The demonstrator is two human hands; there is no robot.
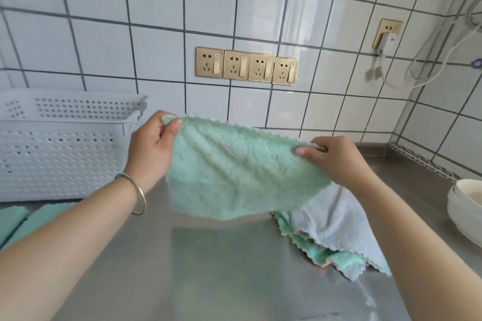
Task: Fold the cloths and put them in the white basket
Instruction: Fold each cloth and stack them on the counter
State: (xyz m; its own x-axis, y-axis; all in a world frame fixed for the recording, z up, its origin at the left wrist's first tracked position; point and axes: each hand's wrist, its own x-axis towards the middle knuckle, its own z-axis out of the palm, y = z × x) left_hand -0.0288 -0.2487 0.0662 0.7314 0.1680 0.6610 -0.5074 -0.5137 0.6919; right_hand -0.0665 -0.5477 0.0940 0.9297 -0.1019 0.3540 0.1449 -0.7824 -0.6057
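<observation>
Head view: a green cloth (234,169) hangs spread in the air above the steel bench (221,268), held by its two top corners. The left hand (154,148) has its grip pinched on the upper left corner, thumb on the near face and fingers behind. The right hand (336,159) has its grip pinched on the upper right corner in the same way. The lower edge of the cloth hangs free, just clear of the bench top.

Under the right forearm a pile of unfolded cloths (331,232) lies on the bench, a pale grey-blue one on top of green ones with zigzag edges. At the far left edge, green folded cloths (15,224) rest on the bench in front of the white basket (65,154), which stands against the tiled wall; its inside cannot be seen from here. A stack of white bowls (467,208) sits at the right edge.

The cloth looks light, soft and fluffy, with no stiffness: it sags between the hands and will drape wherever it is let go. It is not fragile and not likely to slip. Corners and edges seem the best places to hold, since they keep the fold lines straight; laying it flat on the bench would probably make the fold neater.
</observation>
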